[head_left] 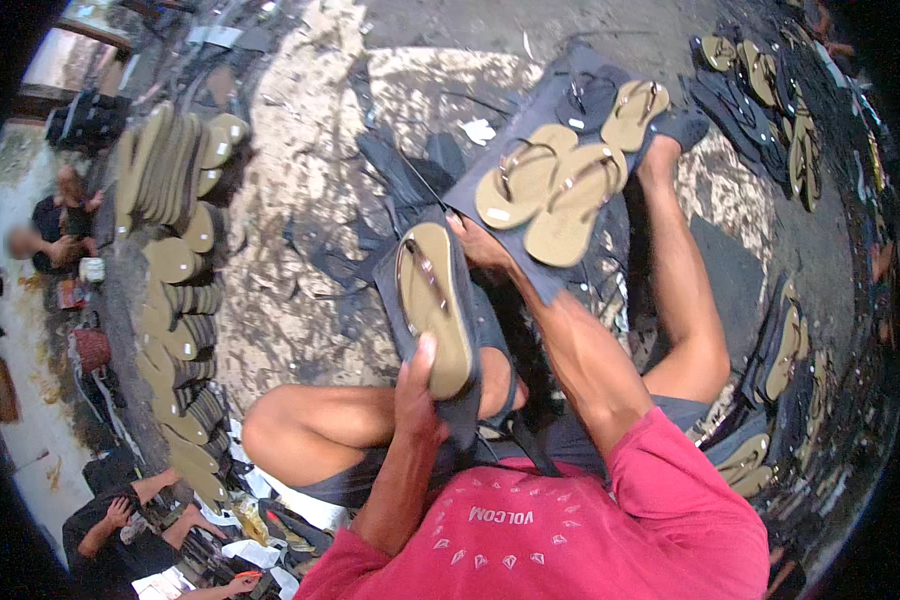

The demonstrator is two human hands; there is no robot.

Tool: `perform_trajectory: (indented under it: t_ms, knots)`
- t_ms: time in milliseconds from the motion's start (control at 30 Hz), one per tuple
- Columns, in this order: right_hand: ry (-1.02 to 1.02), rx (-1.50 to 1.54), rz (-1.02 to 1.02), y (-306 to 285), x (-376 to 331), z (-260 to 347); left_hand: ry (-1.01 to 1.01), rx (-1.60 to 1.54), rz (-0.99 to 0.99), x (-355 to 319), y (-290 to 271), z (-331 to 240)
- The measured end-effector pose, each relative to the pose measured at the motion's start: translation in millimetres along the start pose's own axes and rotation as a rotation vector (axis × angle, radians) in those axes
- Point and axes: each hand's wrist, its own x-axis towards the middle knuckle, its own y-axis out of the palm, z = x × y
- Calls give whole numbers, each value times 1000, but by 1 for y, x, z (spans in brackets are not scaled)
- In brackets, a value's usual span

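Note:
My left hand [419,392] grips the heel end of a tan flip-flop [444,330] with a brown strap, thumb on the footbed. That flip-flop lies on a dark grey rubber sheet [395,300] sticking out past its edges. By the toe end, my right hand [478,243] is closed, its fingers partly hidden. A thin, dark blade-like tool [423,180] juts from it toward the far left. Just right of this hand, several tan flip-flops [576,208] rest on a larger grey rubber sheet [500,150].
Stacked tan soles [160,165] and rows of more soles [175,340] line the left side. Dark scraps [345,265] litter the patchy ground. More flip-flops on sheets [760,75] lie at right. Other people sit at far left [60,220] and lower left [110,525].

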Motion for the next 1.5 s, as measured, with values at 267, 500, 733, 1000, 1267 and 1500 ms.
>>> perform_trajectory:
  t_ms: [267,500,733,1000,1267,1500]
  knots:
    - [201,1381,35,1,-73,69,253,613,26,-113,-56,-8]
    - [-55,1075,-99,-29,-72,98,494,457,50,-158,-76,-24]
    - [-168,858,-17,-55,-176,143,574,738,281,-132,-39,-47]
    - [-312,387,-104,-61,-236,158,560,482,193,-131,-21,-102]
    - [-489,11,44,-46,-282,65,426,342,-43,-138,-47,-84]
    - [-492,-54,3,-19,-288,36,273,380,34,-143,-82,-69]
